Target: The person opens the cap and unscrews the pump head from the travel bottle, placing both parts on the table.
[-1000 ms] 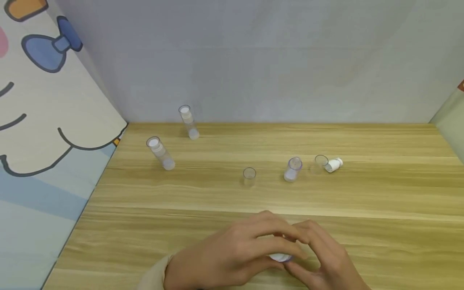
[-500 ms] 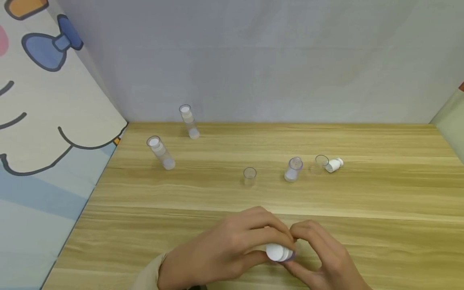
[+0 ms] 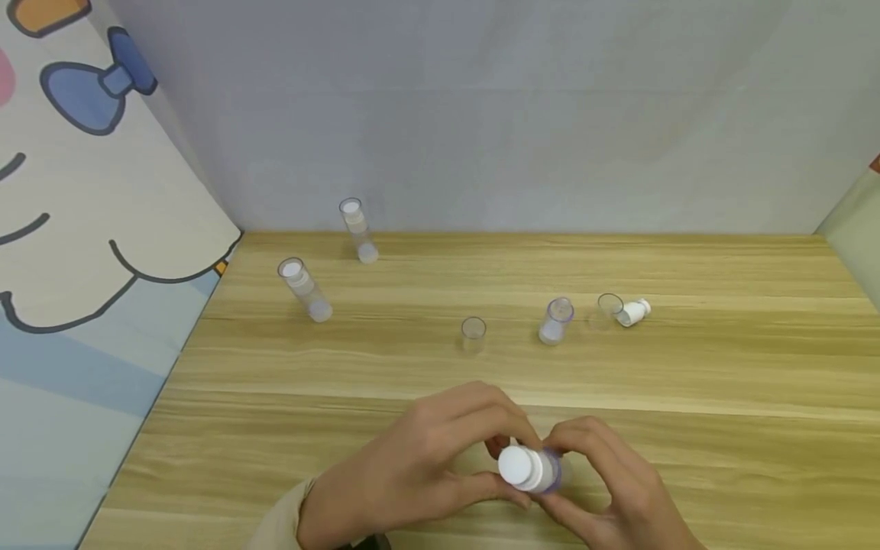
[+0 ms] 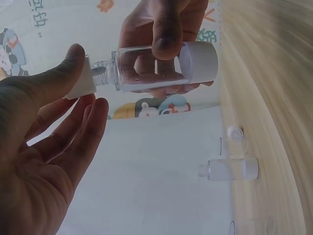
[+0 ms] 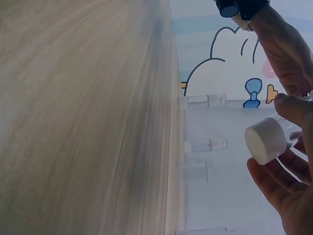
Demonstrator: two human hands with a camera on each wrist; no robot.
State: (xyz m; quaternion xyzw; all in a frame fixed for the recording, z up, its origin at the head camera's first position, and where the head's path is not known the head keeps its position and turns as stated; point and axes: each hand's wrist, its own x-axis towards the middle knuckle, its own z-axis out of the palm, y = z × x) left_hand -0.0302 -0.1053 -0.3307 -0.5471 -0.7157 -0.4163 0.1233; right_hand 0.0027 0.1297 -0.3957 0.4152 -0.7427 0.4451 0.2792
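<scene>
Head view: white cap (image 3: 516, 464), mostly covered a second ago, now shows whole, left hand (image 3: 433, 454) curled narrow about it, right hand (image 3: 629, 493) gripping the bottle (image 4: 161, 73) above the table (image 3: 206, 428), neck exposed, so likely unseated

Soft, even light covered the yellow-brown wood-grained table (image 3: 426, 370) to its far edge; the wrist views were dimmer, the bare left fingers (image 4: 89, 131) shadowed.
</scene>
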